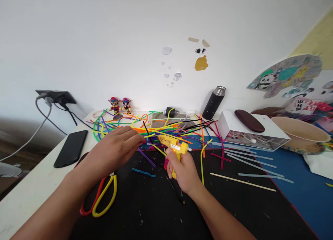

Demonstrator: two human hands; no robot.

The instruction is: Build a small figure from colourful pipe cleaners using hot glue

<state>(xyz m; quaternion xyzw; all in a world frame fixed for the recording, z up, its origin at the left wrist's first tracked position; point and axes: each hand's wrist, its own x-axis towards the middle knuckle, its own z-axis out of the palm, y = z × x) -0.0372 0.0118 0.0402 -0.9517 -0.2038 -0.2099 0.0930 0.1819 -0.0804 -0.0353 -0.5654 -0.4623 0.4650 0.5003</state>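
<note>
My right hand (182, 170) is wrapped round the handle of a yellow hot glue gun (173, 145), whose nozzle points left. My left hand (118, 148) reaches in from the left with its fingertips pinched on the end of a yellow-green pipe cleaner (149, 136), right at the gun's nozzle. Both hands hover over a black mat (156, 205). Behind them lies a heap of coloured pipe cleaners (156, 125).
Red and yellow loops (104, 196) lie under my left forearm. A black phone (70, 148) rests at the left, a power strip (56, 96) behind it. Clear glue sticks (249, 160), a wooden stick (241, 182), a white box (253, 132), a flask (214, 103) and a bowl (301, 134) stand at the right.
</note>
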